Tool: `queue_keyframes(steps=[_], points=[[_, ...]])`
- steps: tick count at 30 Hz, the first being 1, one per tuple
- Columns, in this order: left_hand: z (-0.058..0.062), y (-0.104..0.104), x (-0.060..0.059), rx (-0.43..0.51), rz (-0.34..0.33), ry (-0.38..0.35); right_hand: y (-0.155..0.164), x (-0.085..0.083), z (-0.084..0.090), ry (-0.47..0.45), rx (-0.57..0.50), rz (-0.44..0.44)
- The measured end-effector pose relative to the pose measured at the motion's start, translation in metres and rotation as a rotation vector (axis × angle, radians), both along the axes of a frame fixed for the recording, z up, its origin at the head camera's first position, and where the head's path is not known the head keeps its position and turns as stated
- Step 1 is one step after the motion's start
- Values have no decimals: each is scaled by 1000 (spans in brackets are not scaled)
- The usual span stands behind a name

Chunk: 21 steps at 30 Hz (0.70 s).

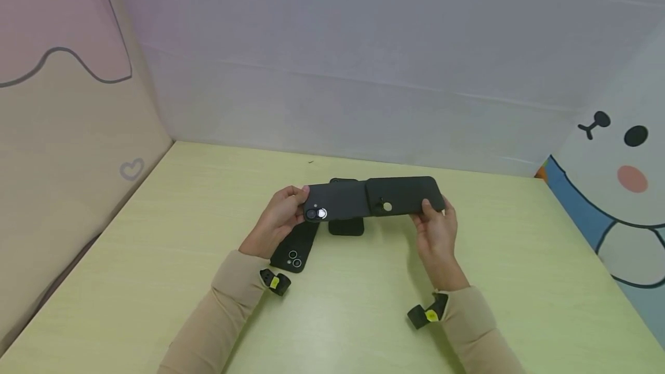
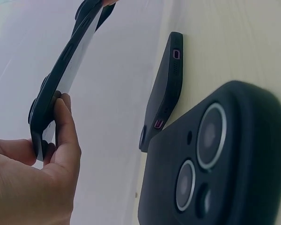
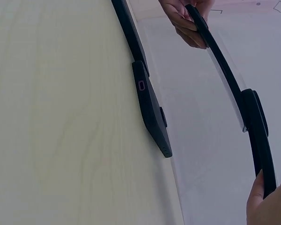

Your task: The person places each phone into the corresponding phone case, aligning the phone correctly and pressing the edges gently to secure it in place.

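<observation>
My left hand (image 1: 277, 216) pinches the left end of a black phone case (image 1: 340, 199), near its camera corner. With thumb on top and fingers beneath, my right hand (image 1: 437, 234) grips a second black phone case (image 1: 410, 189). Both are raised over the table, end to end, the right one overlapping the left one's end. Below my left hand lies a black phone case (image 1: 297, 242) with two ringed lenses. Another black phone case (image 1: 347, 228) lies behind the raised pair, partly hidden; its pink-rimmed port opening (image 3: 141, 85) shows in the right wrist view.
The pale yellow table (image 1: 353, 316) ends at a white sheet (image 1: 343, 97) at the back. A beige panel (image 1: 78, 149) borders the left side, and a panel with a cartoon face (image 1: 613, 206) borders the right. Black wrist cameras (image 1: 275, 281) sit at both cuffs.
</observation>
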<state>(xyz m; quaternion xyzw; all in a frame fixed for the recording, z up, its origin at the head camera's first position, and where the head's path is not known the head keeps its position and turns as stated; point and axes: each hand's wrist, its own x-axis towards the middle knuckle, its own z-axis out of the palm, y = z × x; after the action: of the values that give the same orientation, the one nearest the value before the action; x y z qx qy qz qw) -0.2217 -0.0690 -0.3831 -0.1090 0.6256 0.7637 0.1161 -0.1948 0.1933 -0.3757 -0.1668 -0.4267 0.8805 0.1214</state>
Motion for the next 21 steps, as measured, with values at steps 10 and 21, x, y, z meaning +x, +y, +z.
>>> queue_keyframes(steps=[10,21], points=[[-3,4,1,13,-8,-4,-5,2,-4,4,51,48],[-1,9,4,31,-29,5,-12,3,-6,0,84,65]])
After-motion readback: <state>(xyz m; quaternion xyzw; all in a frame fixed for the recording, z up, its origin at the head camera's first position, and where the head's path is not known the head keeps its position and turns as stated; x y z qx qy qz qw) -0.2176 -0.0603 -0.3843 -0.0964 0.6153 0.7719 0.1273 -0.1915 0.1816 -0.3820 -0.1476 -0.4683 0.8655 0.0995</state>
